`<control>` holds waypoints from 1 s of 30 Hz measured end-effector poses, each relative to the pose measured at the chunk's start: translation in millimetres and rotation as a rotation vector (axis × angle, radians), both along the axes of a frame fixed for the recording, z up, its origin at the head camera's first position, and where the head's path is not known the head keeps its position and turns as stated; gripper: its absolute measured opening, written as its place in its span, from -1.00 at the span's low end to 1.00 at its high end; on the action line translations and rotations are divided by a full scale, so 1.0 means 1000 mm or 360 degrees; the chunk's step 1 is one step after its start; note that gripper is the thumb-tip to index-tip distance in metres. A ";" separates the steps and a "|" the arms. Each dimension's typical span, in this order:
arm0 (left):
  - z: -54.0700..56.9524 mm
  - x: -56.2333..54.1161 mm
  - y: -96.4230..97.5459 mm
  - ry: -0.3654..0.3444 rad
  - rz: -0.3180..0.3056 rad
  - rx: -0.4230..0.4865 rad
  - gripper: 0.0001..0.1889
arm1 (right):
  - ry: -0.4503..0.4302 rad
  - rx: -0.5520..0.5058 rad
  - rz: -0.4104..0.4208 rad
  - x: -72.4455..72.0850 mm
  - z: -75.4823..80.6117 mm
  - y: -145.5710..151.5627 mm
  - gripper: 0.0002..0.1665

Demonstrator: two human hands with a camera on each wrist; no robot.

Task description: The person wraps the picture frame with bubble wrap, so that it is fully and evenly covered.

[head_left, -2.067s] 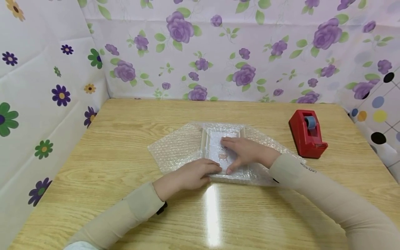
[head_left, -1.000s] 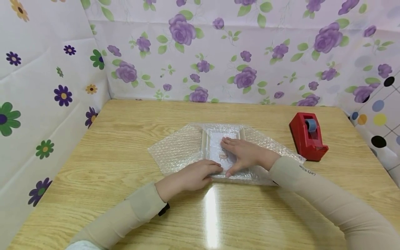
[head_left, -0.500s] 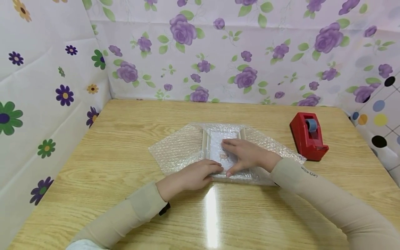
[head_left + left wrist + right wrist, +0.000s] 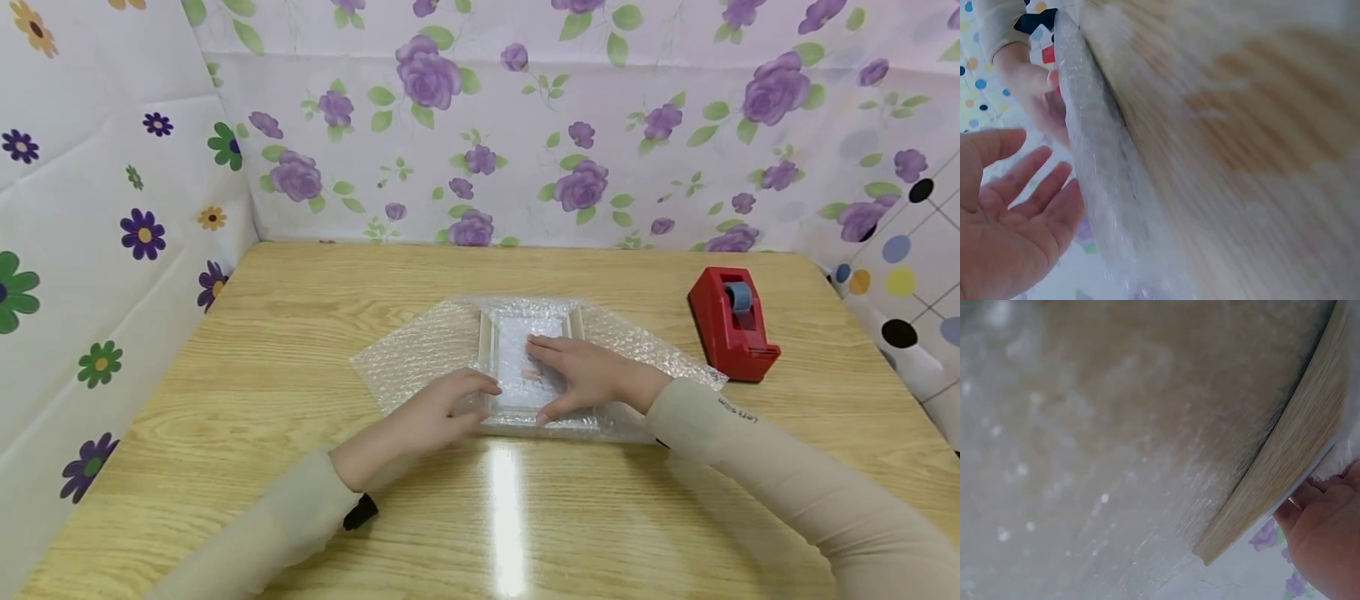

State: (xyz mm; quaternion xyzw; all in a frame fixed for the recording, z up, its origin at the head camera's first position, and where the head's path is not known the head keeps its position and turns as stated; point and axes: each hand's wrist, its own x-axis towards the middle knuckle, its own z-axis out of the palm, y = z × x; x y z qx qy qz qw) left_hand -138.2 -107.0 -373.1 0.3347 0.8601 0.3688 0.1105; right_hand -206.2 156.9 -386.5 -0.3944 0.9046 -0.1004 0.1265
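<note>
A pale picture frame (image 4: 517,333) lies flat on the wooden table under a layer of bubble wrap (image 4: 420,358), which spreads out in flaps to both sides. My right hand (image 4: 585,375) rests on the covered frame, fingers extended and thumb spread toward its near edge. Beside the frame's near left corner is my left hand (image 4: 431,412), holding nothing, its fingers loosely bent. The left wrist view shows that palm (image 4: 1016,231) next to the wrap's side. In the right wrist view, the frame's wood-grained edge (image 4: 1279,450) shows past the wrap, by my fingers.
A red tape dispenser (image 4: 735,325) with a blue-cored roll stands at the right, just beyond the wrap's right flap. Flower-printed sheets (image 4: 525,125) rise behind the table (image 4: 300,333) and along its left side; a dotted sheet (image 4: 907,267) hangs at the right.
My left hand has come off the frame's near edge and shifted left, its thumb and fingers parting. The right hand stays on the frame, and the bubble wrap lies as before.
</note>
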 end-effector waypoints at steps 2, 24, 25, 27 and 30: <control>0.001 0.002 -0.007 0.0006 0.0113 0.0059 -0.68 | -0.0017 -0.0005 -0.0003 0.000 0.000 0.000 0.32; 0.001 -0.009 -0.078 -0.0279 0.0956 0.0099 -0.65 | -0.0120 -0.0044 -0.0020 0.000 0.001 0.004 0.15; 0.001 -0.009 -0.080 -0.0289 0.0974 0.0093 -0.65 | -0.0122 -0.0049 -0.0017 0.000 0.002 0.004 0.13; 0.001 -0.008 -0.082 -0.0298 0.1007 0.0090 -0.63 | -0.0124 -0.0046 -0.0021 0.000 0.002 0.004 0.10; 0.000 -0.005 -0.085 -0.0298 0.1040 0.0112 -0.62 | -0.0115 -0.0047 -0.0017 0.000 0.001 0.004 0.08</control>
